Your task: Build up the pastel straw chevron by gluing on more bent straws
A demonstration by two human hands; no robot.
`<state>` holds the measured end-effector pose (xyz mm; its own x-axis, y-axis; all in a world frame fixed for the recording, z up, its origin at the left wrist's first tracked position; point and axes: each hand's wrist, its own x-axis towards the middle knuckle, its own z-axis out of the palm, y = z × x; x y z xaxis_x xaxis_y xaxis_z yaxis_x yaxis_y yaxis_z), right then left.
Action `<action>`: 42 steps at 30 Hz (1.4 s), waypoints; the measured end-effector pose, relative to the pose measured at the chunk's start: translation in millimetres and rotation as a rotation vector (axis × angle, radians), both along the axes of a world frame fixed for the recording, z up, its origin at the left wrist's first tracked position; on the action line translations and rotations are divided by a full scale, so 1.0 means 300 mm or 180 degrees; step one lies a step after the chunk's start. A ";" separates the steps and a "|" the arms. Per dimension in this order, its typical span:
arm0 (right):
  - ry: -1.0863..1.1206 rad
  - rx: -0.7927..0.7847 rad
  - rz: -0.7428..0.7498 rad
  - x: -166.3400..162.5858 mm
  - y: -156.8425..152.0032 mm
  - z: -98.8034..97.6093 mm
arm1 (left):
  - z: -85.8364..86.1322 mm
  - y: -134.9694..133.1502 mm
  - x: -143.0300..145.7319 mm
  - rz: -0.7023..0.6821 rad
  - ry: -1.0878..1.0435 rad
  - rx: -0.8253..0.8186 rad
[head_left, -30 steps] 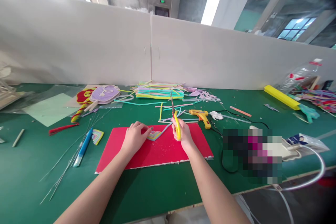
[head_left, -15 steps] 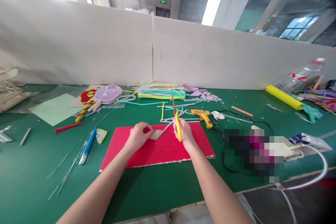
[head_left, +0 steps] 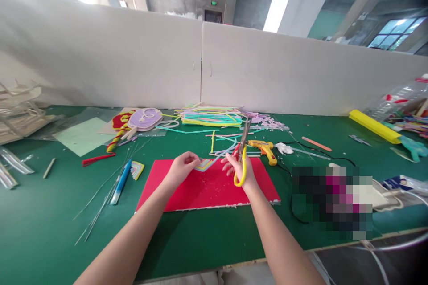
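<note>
On a red board (head_left: 200, 191), my left hand (head_left: 183, 165) pinches the left end of a small striped piece of pastel strips (head_left: 205, 165). A pale blue strip (head_left: 219, 156) runs from that piece up to the right. My right hand (head_left: 241, 170) is closed around yellow-handled scissors (head_left: 245, 167), whose metal blades point up and away from me. The pale strip passes close to the right hand's fingers; I cannot tell whether they touch it. A similar striped fan-shaped piece (head_left: 137, 170) lies left of the board, beside a blue pen-like tool (head_left: 121, 181).
Behind the board lie a bundle of pastel strips (head_left: 210, 118) and a yellow glue gun (head_left: 265, 149). A purple round craft piece (head_left: 145, 119) rests at the back left. Thin wires (head_left: 100, 205) spread on the left. A yellow bar (head_left: 374, 126) lies at the right.
The scissors have turned in my right hand, their blades swinging to the right and the yellow handle now showing its loop. My left hand stays at the striped piece. The view has shifted slightly left.
</note>
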<state>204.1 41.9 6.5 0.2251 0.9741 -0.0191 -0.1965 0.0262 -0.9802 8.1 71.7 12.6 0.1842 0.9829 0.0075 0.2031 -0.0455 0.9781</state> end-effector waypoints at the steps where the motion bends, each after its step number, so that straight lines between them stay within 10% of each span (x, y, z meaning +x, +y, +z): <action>1: -0.0040 -0.0002 0.0022 -0.003 -0.003 0.002 | 0.003 -0.001 0.001 -0.0022 -0.0062 -0.0029; 21: -0.0214 0.0377 0.0007 -0.032 -0.017 0.011 | 0.015 -0.025 0.018 -0.0406 -0.0531 -0.0335; 32: -0.0189 0.0833 -0.0767 -0.017 -0.034 0.053 | -0.015 -0.059 0.071 -0.0590 -0.2172 -0.1184; 42: -0.0443 0.0741 -0.0678 -0.047 -0.039 0.054 | -0.017 -0.118 0.193 0.0394 -0.2474 -0.0992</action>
